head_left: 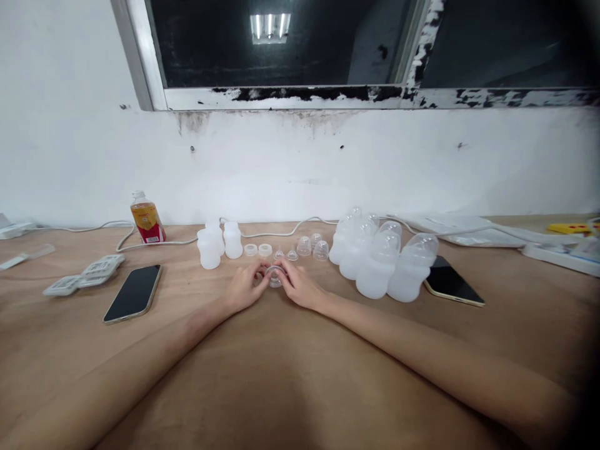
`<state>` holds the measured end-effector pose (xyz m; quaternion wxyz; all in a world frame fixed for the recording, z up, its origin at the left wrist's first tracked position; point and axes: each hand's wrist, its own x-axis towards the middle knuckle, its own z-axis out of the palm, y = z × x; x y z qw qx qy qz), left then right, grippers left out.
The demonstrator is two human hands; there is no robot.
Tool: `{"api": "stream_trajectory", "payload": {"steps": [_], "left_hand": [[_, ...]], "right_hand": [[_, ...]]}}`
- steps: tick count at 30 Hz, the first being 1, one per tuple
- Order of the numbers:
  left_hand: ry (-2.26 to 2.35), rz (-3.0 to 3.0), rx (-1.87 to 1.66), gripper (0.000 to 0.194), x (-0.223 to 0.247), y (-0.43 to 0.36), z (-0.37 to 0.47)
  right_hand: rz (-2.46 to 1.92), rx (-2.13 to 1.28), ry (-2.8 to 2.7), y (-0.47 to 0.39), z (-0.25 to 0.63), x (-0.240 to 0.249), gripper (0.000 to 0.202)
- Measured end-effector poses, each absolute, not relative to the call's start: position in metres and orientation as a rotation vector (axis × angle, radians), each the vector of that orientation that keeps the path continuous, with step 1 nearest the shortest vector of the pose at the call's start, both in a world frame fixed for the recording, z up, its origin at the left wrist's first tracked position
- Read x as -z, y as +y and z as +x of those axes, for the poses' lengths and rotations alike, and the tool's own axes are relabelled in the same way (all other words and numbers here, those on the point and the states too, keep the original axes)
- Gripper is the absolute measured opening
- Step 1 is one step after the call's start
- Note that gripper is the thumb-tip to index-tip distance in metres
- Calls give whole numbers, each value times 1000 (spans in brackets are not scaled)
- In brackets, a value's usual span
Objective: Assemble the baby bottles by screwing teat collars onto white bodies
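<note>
Between my hands, near the middle of the table, is a small clear round piece (275, 277), with a ring-like upper rim. My left hand (246, 287) grips its left side with thumb and fingers, and my right hand (300, 285) grips its right side. Just behind stand two clear nipples (292, 253) and two white rings (265, 250). Clear domed caps (320, 250) sit behind my right hand. White bottles without caps (232, 240) stand at the back left of my hands. Several capped bottles (376, 265) are grouped to the right.
A phone (133, 294) and white flat packs (99, 270) lie at left, a drink bottle (147, 219) behind them. Another phone (452, 282) lies right of the capped bottles. A white cable (300, 226) runs along the wall; a power strip (560, 259) is at far right.
</note>
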<state>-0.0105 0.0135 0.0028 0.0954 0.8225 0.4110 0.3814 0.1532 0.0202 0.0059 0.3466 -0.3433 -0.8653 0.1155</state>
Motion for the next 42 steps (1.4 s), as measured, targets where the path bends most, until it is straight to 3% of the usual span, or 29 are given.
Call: {"api": "stream_trajectory", "payload": {"steps": [14,22,29,42], "left_hand": [[1294,2467,-1087,11,0,17,-7],[1286,2360,-1072,16,-1,17,-6],[1275,2446,-1025,9,-3,18,-5],[1275,2460,-978,9,-4,16,-4]], "right_hand": [[-946,-247,-2267,24,148,-2,10],[-955,-350,-2296,25,148,-3,21],[-965,-225,-2341,26,148,-2,10],[-954,-322,-2320,24,151,-6,9]]}}
